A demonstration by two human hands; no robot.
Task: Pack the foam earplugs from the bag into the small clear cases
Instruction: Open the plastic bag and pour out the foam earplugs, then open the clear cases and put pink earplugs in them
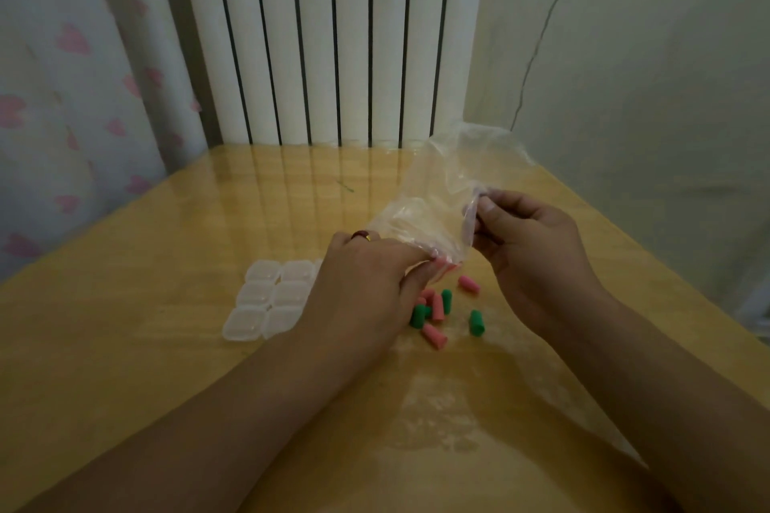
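Earplugs (437,310) of pink and green foam lie loose on the counter (166,346), in a small scatter directly below the two hands and the mouth of the bag (433,200). Most of them cluster just beside the left hand's fingertips; one pink plug lies a little farther back, and one green plug sits apart to the right, nearer the right wrist. The clear plastic bag is held above the counter, its closed end tilted up and away toward the radiator (325,33) and its opening turned down toward the scatter. The left hand (366,283) pinches the lower edge of the opening between thumb and fingers, and a ring (361,236) shows on one finger. The right hand (529,246) pinches the opposite edge, higher up, so the two hands sit apart with the mouth stretched between them. Whether any plugs are inside the bag is hard to tell through the crumpled film. Left of the left hand, a block of small clear cases (271,300) rests on the counter, lids down, partly hidden behind the hand.
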